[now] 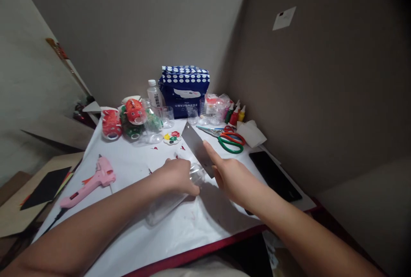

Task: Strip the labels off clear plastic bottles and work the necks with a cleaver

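Note:
A clear plastic bottle (167, 205) lies on its side on the white-covered table, and my left hand (178, 175) is wrapped around it from above. My right hand (231, 177) grips a cleaver (196, 145), its handle hidden in my palm and its index finger stretched along the blade. The broad grey blade stands just right of the bottle's end (197, 173); whether they touch, I cannot tell. Beyond my hands sits a small palette (172, 138) with red, yellow and green paint. Small red scraps (154, 148) lie near it.
At left lies a pink glue gun (96, 180). Red and green crafted figures (111, 123), cut clear plastic pieces, a labelled bottle (154, 93) and a blue bag (184, 93) stand at the back. Scissors (231, 143), paint bottles (234, 115), tissue (252, 133) and a black phone (274, 176) are right.

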### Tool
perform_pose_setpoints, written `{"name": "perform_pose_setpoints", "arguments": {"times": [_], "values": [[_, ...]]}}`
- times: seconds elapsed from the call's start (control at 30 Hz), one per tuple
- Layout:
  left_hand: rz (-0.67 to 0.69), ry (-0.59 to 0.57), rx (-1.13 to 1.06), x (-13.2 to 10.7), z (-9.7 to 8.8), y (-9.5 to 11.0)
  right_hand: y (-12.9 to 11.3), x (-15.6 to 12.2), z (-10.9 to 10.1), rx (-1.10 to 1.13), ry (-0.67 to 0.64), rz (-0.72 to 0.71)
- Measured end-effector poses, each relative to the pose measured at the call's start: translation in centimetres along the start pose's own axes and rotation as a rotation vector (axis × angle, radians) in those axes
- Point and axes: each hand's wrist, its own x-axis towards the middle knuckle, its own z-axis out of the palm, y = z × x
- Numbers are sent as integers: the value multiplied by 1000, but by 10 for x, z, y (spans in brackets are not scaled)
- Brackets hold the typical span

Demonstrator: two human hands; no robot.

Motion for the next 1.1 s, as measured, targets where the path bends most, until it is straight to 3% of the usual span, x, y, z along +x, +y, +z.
{"name": "perform_pose_setpoints", "arguments": {"times": [0.17,0.27,0.37,0.47,0.63,0.77,0.9,1.0,1.1], "values": [[62,35,8,0,3,3,16,-54,35,-83,9,-59],[69,50,39,-1,4,8,24,-70,36,-29,-44,-36],[89,72,73,-4,4,13,22,-57,21,-16,-120,-12],[102,106,88,-6,4,14,10,-26,1,-73,-146,-8],[21,65,45,-2,3,6,-4,8,-7,-106,-57,-22],[38,36,41,-1,1,2,4,-15,18,-35,19,-28],[64,66,37,-4,2,6,19,-57,36,-14,-71,-23],[76,96,62,-6,4,11,24,-68,30,17,-97,-17],[83,111,94,-6,5,14,18,-49,11,-23,-134,-10]]}}
